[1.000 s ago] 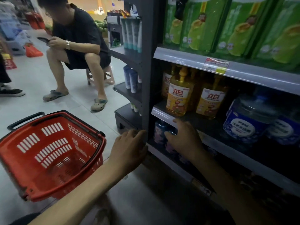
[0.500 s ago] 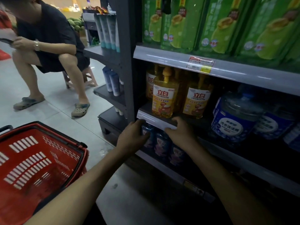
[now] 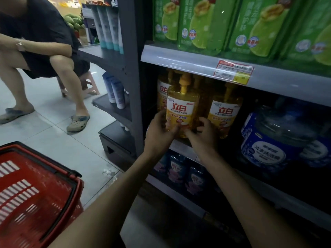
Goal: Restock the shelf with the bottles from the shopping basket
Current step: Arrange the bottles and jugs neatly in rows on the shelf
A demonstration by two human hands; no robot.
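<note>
Yellow pump bottle (image 3: pixel 180 111) gripped low by left hand (image 3: pixel 159 131) and right hand (image 3: pixel 202 135); tipped, it could topple the neighbouring bottle (image 3: pixel 224 113) beside it.

The tiled floor (image 3: pixel 53 140) on the left is bright and washed pale by light from the open shop behind, while the shelf bays (image 3: pixel 197 67) on the right sink into deep shadow, the lowest one near black. A dull sheen runs along the grey shelf edge, and the yellow bottles (image 3: pixel 180 108) catch enough glow to read their labels (the blue tubs (image 3: pixel 275 140) beside them look murky). The red basket (image 3: pixel 35 194) is smeared with blur, and uprights bow outward toward the frame edges.
</note>
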